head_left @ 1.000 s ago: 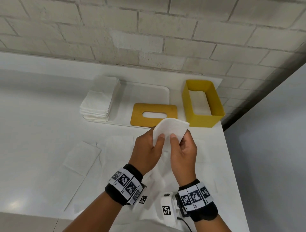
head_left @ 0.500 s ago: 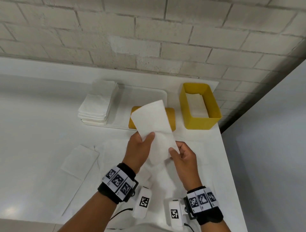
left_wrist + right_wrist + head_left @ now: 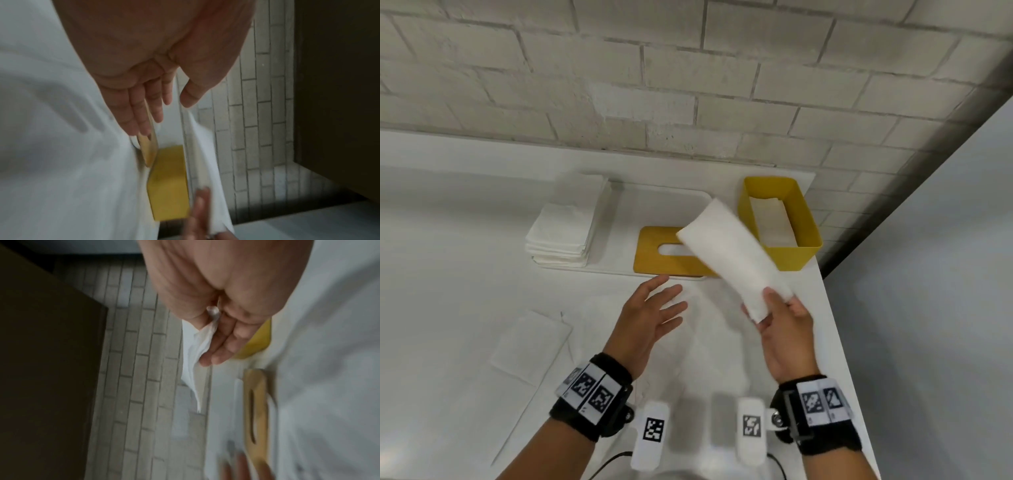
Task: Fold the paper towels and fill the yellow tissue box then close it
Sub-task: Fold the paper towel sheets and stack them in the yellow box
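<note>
Head view of a white table [image 3: 448,274] set against a wall of pale painted brick [image 3: 688,85]; past the table's right edge lies a plain grey floor [image 3: 928,308]. The right hand [image 3: 787,339] pinches the near end of a folded paper towel [image 3: 736,260] between thumb and fingers, its grip closed on the towel, which slants up and away over the table. The left hand [image 3: 647,318] hovers with fingers spread and relaxed, holding nothing. The yellow tissue box [image 3: 791,253] stands open near the table's far right corner, with white folded towels inside. Its wooden lid [image 3: 650,253], cut with an oval slot, lies flat just left of the box on a white tray [image 3: 654,205]. A stack of paper towels [image 3: 565,229] rests on the tray's left end. Unfolded sheets [image 3: 530,339] lie flat on the near table. The wrist views are blurred.
</note>
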The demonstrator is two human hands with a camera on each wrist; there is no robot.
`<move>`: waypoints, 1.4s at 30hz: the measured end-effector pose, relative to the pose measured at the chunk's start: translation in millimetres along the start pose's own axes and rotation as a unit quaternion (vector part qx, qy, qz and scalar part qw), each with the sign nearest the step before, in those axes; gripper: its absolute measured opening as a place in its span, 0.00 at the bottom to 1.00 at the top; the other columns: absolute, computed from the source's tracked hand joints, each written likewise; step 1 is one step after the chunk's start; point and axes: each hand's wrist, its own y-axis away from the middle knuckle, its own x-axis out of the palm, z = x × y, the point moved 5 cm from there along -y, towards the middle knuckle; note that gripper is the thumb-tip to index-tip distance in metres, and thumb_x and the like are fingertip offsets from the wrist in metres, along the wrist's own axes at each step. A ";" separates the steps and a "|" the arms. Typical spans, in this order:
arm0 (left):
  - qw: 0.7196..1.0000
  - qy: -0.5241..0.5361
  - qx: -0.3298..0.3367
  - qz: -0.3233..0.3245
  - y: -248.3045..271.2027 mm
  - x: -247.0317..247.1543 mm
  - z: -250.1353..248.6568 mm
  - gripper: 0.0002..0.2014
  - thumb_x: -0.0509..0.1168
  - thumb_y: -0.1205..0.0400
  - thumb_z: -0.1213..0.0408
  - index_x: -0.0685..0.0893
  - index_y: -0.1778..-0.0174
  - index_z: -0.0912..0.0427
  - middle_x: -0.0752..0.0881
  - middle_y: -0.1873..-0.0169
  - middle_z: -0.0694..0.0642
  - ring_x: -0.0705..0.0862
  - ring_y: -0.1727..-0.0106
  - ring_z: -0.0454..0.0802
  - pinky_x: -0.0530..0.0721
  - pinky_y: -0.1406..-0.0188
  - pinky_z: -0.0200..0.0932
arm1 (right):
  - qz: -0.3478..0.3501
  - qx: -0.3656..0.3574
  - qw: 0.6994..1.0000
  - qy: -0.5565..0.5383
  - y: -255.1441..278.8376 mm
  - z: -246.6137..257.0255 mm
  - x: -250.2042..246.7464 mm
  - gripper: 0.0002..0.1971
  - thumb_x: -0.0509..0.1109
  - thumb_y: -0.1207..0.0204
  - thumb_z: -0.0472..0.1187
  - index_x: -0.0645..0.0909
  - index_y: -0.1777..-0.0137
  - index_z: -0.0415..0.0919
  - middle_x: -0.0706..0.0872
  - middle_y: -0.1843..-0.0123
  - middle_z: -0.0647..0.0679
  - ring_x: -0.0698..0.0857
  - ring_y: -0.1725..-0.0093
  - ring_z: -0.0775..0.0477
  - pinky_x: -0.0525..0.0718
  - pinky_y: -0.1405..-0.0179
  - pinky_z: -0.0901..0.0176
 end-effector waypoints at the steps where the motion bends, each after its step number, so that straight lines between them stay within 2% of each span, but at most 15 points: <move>1: 1.000 -0.006 -0.007 -0.011 0.9 -9.3 1.9 0.13 0.59 0.08 0.63 0.82 0.30 0.51 0.91 0.37 0.53 0.92 0.39 0.55 0.86 0.32 0.56 | -0.015 -0.009 0.999 -0.029 -7.8 10.9 -1.7 0.11 0.64 0.14 0.29 0.84 0.39 0.38 0.90 0.35 0.40 0.90 0.39 0.40 0.92 0.51 0.47; 3: 0.999 -0.021 -0.014 -0.033 3.8 -26.1 5.1 0.12 0.60 0.09 0.62 0.84 0.32 0.54 0.92 0.38 0.54 0.92 0.40 0.56 0.86 0.32 0.58 | -0.036 -0.031 0.997 -0.062 -25.6 32.7 -1.6 0.13 0.61 0.14 0.28 0.84 0.39 0.42 0.89 0.34 0.40 0.90 0.40 0.40 0.93 0.49 0.47; 5: 0.998 -0.041 -0.016 -0.048 7.2 -38.2 7.5 0.11 0.61 0.09 0.61 0.85 0.34 0.55 0.92 0.40 0.55 0.92 0.41 0.57 0.86 0.33 0.59 | -0.041 -0.049 0.995 -0.073 -43.0 51.1 4.5 0.16 0.59 0.14 0.26 0.83 0.37 0.42 0.90 0.37 0.39 0.92 0.46 0.43 0.93 0.49 0.49; 8: 0.996 -0.060 -0.018 -0.058 12.1 -49.0 11.8 0.11 0.61 0.10 0.64 0.86 0.36 0.56 0.93 0.43 0.56 0.93 0.43 0.58 0.87 0.34 0.59 | -0.054 -0.042 0.994 -0.090 -67.3 66.6 15.0 0.20 0.58 0.16 0.23 0.77 0.27 0.34 0.89 0.38 0.36 0.93 0.51 0.43 0.93 0.47 0.48; 11: 0.995 -0.081 -0.017 -0.062 17.3 -53.4 14.4 0.10 0.61 0.10 0.64 0.86 0.37 0.57 0.94 0.45 0.55 0.93 0.44 0.58 0.87 0.35 0.58 | -0.066 -0.025 0.992 -0.107 -88.1 69.9 24.7 0.19 0.58 0.16 0.23 0.76 0.27 0.30 0.90 0.42 0.35 0.93 0.54 0.43 0.91 0.42 0.45; 13: 0.994 -0.093 -0.014 -0.057 20.0 -53.4 15.3 0.10 0.61 0.10 0.64 0.86 0.37 0.57 0.94 0.45 0.54 0.93 0.44 0.58 0.87 0.36 0.58 | -0.073 -0.017 0.991 -0.107 -98.6 69.1 29.5 0.19 0.59 0.16 0.22 0.77 0.28 0.30 0.90 0.46 0.36 0.93 0.51 0.41 0.91 0.42 0.44; 16: 0.993 -0.107 -0.010 -0.055 20.8 -54.0 15.7 0.10 0.61 0.10 0.65 0.86 0.37 0.57 0.94 0.45 0.54 0.93 0.44 0.57 0.88 0.37 0.56 | -0.074 -0.012 0.992 -0.105 -110.7 68.8 34.9 0.19 0.59 0.17 0.22 0.77 0.28 0.31 0.90 0.43 0.35 0.92 0.47 0.38 0.92 0.45 0.47; 20: 0.991 -0.116 -0.008 -0.060 20.0 -56.5 14.3 0.10 0.61 0.10 0.65 0.87 0.38 0.57 0.94 0.45 0.54 0.93 0.44 0.56 0.88 0.38 0.56 | -0.078 0.000 0.993 -0.093 -122.7 67.9 39.6 0.19 0.59 0.17 0.21 0.77 0.29 0.30 0.89 0.46 0.35 0.91 0.48 0.38 0.90 0.39 0.45; 25: 0.990 -0.127 -0.009 -0.061 19.2 -59.5 15.6 0.10 0.62 0.10 0.66 0.87 0.38 0.56 0.94 0.45 0.54 0.93 0.44 0.56 0.88 0.39 0.55 | -0.089 0.020 0.991 -0.093 -134.3 65.8 38.7 0.20 0.59 0.17 0.21 0.77 0.28 0.29 0.88 0.42 0.33 0.91 0.50 0.37 0.92 0.49 0.48; 31: 0.989 -0.134 -0.009 -0.060 17.3 -60.9 18.2 0.10 0.62 0.10 0.66 0.87 0.37 0.56 0.94 0.45 0.54 0.93 0.44 0.56 0.89 0.40 0.55 | -0.086 0.024 0.993 -0.080 -137.9 66.6 39.2 0.17 0.58 0.16 0.22 0.77 0.31 0.31 0.88 0.46 0.34 0.90 0.50 0.36 0.88 0.37 0.42; 33: 0.989 -0.135 -0.008 -0.058 16.9 -60.6 18.5 0.10 0.62 0.10 0.66 0.87 0.37 0.56 0.94 0.45 0.54 0.93 0.45 0.56 0.89 0.39 0.55 | -0.088 0.025 0.993 -0.077 -137.4 68.2 37.7 0.15 0.60 0.16 0.23 0.78 0.32 0.31 0.88 0.44 0.33 0.90 0.49 0.36 0.90 0.42 0.43; 35: 0.989 -0.138 -0.007 -0.056 16.4 -61.1 18.6 0.10 0.62 0.10 0.66 0.87 0.37 0.56 0.94 0.45 0.54 0.93 0.44 0.56 0.89 0.39 0.55 | -0.093 0.026 0.993 -0.067 -134.6 69.8 35.1 0.10 0.63 0.17 0.25 0.79 0.38 0.29 0.87 0.42 0.30 0.90 0.48 0.36 0.92 0.47 0.46; 37: 0.989 -0.141 -0.005 -0.055 16.4 -62.7 19.0 0.10 0.62 0.10 0.65 0.87 0.37 0.56 0.94 0.45 0.54 0.93 0.44 0.56 0.88 0.38 0.56 | -0.109 0.018 0.993 -0.049 -125.1 71.6 30.4 0.05 0.65 0.17 0.26 0.80 0.45 0.28 0.84 0.42 0.30 0.91 0.50 0.38 0.93 0.46 0.47; 40: 0.988 -0.144 -0.002 -0.058 16.5 -65.1 19.3 0.11 0.61 0.10 0.65 0.87 0.37 0.55 0.94 0.45 0.54 0.93 0.44 0.56 0.88 0.37 0.58 | -0.117 -0.018 0.993 -0.025 -103.6 68.6 18.6 0.15 0.65 0.17 0.26 0.78 0.32 0.26 0.86 0.37 0.34 0.92 0.48 0.41 0.91 0.41 0.51; 42: 0.987 -0.148 0.000 -0.058 17.9 -65.1 19.6 0.10 0.62 0.10 0.65 0.87 0.37 0.55 0.94 0.45 0.53 0.93 0.44 0.56 0.88 0.36 0.58 | -0.106 -0.041 0.993 -0.015 -84.7 62.3 11.8 0.18 0.65 0.16 0.28 0.77 0.27 0.30 0.86 0.36 0.36 0.92 0.45 0.41 0.90 0.39 0.52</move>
